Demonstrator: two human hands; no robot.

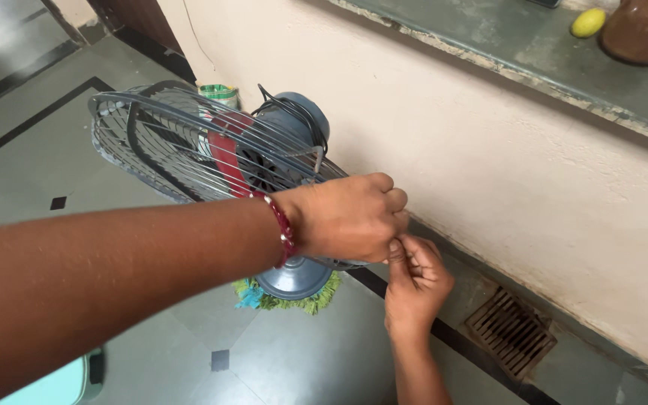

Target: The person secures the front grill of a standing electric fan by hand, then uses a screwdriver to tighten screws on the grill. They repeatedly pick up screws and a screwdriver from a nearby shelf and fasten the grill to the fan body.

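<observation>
Tiled floor, left hand (350,217) and right hand (414,281) gripping fan (211,146)

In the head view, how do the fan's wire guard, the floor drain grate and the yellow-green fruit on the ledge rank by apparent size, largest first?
1. wire guard, clearly largest.
2. floor drain grate.
3. yellow-green fruit, smallest.
The fruit lies farther from the camera, so it may look smaller than it truly is.

The left hand (350,217) is curled into a loose fist, its forearm stretched across. The right hand (416,289) reaches up from below, fingertips (397,247) pinched together, touching the left.
</observation>
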